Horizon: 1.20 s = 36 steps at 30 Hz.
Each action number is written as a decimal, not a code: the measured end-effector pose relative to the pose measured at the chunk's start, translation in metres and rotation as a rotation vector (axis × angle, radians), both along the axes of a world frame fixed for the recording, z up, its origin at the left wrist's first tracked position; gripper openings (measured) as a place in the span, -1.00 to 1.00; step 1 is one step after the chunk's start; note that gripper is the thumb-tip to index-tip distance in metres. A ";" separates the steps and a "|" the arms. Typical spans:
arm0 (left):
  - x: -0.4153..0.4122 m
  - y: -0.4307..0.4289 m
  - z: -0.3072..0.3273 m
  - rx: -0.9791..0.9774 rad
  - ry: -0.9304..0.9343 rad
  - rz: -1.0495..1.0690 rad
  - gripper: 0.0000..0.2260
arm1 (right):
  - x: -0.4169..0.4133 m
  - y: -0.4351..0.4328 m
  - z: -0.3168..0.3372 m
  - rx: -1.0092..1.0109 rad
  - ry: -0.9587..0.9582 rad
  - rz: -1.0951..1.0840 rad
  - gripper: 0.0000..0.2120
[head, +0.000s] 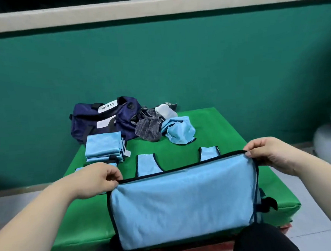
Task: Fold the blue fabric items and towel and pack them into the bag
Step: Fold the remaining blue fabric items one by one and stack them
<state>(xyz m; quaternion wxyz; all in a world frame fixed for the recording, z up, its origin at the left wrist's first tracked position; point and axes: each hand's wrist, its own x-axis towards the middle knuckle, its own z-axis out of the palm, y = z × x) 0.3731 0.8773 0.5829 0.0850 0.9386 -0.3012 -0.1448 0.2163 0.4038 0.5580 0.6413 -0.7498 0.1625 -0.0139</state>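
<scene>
I hold a light blue vest (183, 203) with dark trim above the near edge of the green mat (229, 139). My left hand (98, 180) pinches its top left corner and my right hand (269, 156) pinches its top right corner. The vest's shoulder straps (146, 164) lie flat on the mat beyond the lifted edge. A stack of folded blue vests (104, 146) sits at the mat's left. A crumpled blue vest (179, 132) lies at the back, beside a dark striped towel (149, 126). The navy bag (102, 119) stands at the back left, unzipped.
A white bottle (164, 110) rests behind the towel. A green padded wall (176, 66) rises behind the mat. A pale rounded object (330, 140) sits on the floor at the right. My dark-trousered knees (264, 241) are at the mat's near edge.
</scene>
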 end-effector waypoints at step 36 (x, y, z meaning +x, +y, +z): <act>0.057 -0.119 -0.170 -0.167 -0.145 0.057 -0.68 | 0.111 0.034 -0.137 -0.852 -0.052 0.050 -0.70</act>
